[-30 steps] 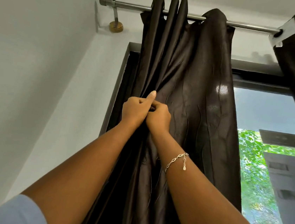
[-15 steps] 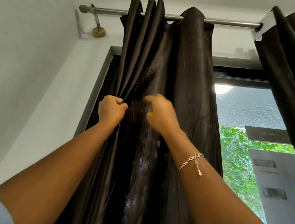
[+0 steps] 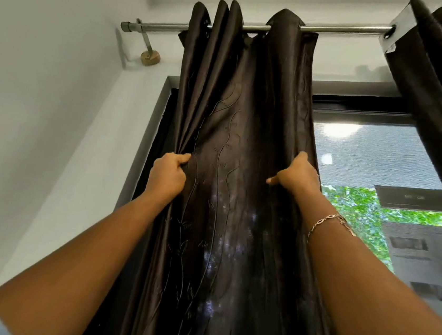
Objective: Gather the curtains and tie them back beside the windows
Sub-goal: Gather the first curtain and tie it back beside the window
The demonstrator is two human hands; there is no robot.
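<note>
Curtain [image 3: 244, 142], dark and glossy, hangs from a rod [image 3: 340, 30] over the left part of a window [image 3: 380, 163], its top bunched in folds near the rod's left end, as a person reaches up with both arms. The left hand [image 3: 168, 173] grips a gathered bunch of folds at the cloth's left edge, fingers curled tight into them. The right hand [image 3: 297, 176] holds the right edge, thumb on the front and fingers wrapped round behind, out of sight. Between the hands the panel is spread fairly flat, so the gathering looks only partly done, and no tie-back shows anywhere in view. The likely trouble lies in the cloth itself: it looks slick, and a bunch held in one fist may slide loose and fan out when the right edge is brought across. A downward tug, rather than a sideways one, would load the rod and its bracket [image 3: 150, 56] on the wall, and the top folds might bind on the rod instead of sliding. The bracelet [image 3: 328, 220] on the right wrist hangs close to the raised stitching and could catch a thread. A second curtain [image 3: 440, 68] hangs at upper right, its lower part out of view.
</note>
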